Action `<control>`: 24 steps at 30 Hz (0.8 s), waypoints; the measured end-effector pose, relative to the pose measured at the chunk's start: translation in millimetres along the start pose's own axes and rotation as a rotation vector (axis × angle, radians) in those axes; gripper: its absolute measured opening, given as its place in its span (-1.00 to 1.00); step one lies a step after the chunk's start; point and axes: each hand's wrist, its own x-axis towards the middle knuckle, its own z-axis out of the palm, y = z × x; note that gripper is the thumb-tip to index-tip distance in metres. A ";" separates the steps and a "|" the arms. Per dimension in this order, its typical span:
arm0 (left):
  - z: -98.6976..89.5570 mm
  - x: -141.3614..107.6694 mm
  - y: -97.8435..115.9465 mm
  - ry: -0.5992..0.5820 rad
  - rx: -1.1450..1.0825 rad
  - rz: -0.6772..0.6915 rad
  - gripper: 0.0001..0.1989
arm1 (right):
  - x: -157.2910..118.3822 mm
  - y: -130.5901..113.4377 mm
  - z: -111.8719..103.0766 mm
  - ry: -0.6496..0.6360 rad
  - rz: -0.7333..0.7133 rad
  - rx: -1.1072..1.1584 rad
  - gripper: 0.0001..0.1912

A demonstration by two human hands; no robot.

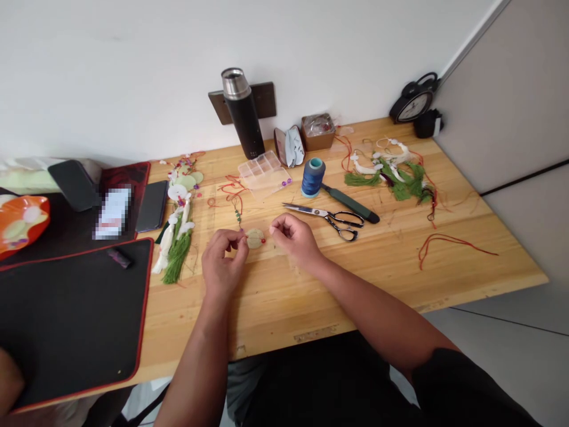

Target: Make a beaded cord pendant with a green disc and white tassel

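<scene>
A pale, round, patterned disc [255, 238] lies near the middle of the wooden table, with a red bead [263, 241] at its right edge. My left hand [223, 256] is closed in a pinch at the disc's left edge, on the cord of a strand with green beads [238, 217]. To the right of the disc, my right hand [294, 238] has thumb and forefinger pressed together. Whatever those fingertips hold, if anything, is too small to make out. Metal scissors [326, 214] lie just beyond my right hand, their blades pointing left.
Behind the hands stand a blue thread spool [313, 177], a clear compartment box [265, 172] and a black flask [244, 118]. A dark green-handled tool [351, 203] lies beyond the scissors. Tassels [178, 243] lie left, more tassels [400, 175] right. Red cord [444, 238] rests at right.
</scene>
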 end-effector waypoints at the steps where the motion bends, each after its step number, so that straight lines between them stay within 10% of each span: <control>1: -0.6 -0.2 -0.3 0.000 0.001 -0.006 -0.90 | 0.1 0.3 0.1 0.008 0.001 0.000 -0.75; 24: -14.9 -5.9 -19.9 -0.037 0.102 -0.250 -0.88 | 3.1 4.8 -3.2 0.021 0.094 0.125 -0.70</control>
